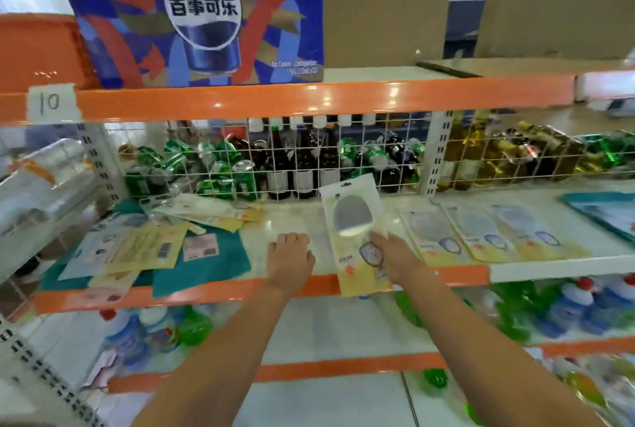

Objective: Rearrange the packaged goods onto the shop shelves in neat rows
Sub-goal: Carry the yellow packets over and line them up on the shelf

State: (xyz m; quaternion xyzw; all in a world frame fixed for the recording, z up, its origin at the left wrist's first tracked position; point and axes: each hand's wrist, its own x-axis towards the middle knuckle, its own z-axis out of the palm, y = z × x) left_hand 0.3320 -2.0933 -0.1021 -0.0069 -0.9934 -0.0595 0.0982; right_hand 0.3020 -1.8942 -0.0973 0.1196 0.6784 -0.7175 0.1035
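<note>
A neat row of packets is laid at right, one packet is grasped by the right hand, the left hand rests relaxed and empty, and a jumbled pile at left remains unsorted

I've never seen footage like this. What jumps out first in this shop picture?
Probably the big blue Pepsi carton on the top orange-edged shelf. Next, the pale yellow flat packet held up at centre by the right hand, while the left hand rests on the white middle shelf. A neat row of matching yellow packets lies to the right, a messy pile of packets to the left.
</note>
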